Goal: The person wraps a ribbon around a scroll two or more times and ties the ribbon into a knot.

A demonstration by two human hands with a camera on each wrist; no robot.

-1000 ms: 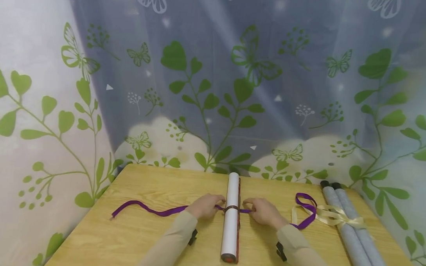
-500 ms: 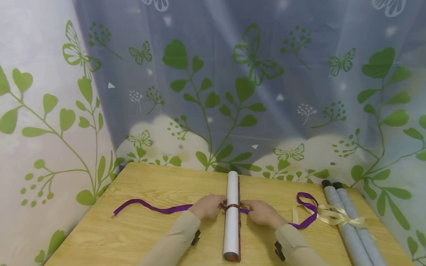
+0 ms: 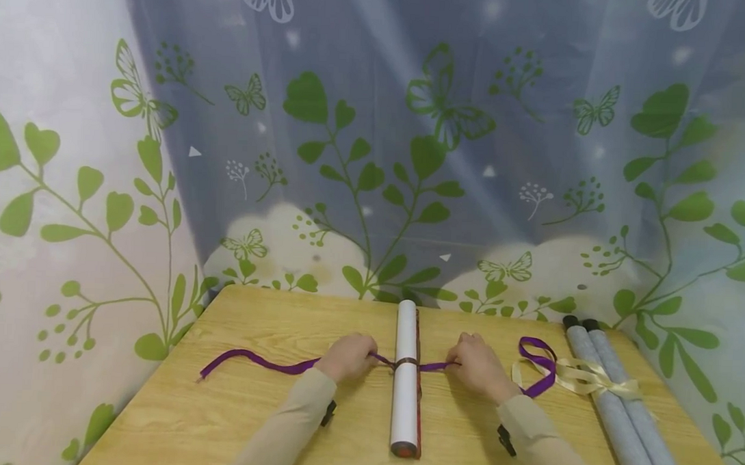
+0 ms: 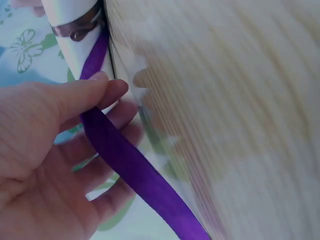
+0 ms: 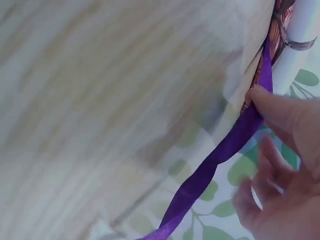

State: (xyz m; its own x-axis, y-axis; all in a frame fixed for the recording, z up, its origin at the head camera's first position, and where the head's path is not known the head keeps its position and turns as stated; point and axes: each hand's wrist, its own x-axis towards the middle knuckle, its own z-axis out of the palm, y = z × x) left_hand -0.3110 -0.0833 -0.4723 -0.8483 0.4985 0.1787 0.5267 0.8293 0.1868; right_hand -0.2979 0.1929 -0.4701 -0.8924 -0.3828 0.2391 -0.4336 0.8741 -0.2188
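Note:
A white scroll (image 3: 405, 405) with a dark end cap lies lengthwise at mid-table, a brown band (image 3: 407, 361) round its middle and a dark red strip along its right side. A purple ribbon (image 3: 281, 366) runs out from both sides of it at the band. Left of the scroll, my left hand (image 3: 348, 357) pinches the ribbon between thumb and finger, as the left wrist view also shows. On the other side my right hand (image 3: 479, 365) pinches the ribbon's opposite stretch (image 5: 240, 132). Both stretches look fairly taut between scroll and fingers. How the ribbon passes under the scroll is hidden.
Two grey rolls (image 3: 619, 405) with black ends lie side by side at the table's right, tied with a cream ribbon (image 3: 589, 378). The purple ribbon's loose right end (image 3: 543, 368) curls near them. A patterned curtain (image 3: 361, 191) hangs behind the wooden table (image 3: 187, 424).
Both hands have drawn outward from the scroll, the left to the left and the right to the right. More purple ribbon shows between each hand and the scroll, which stays in place.

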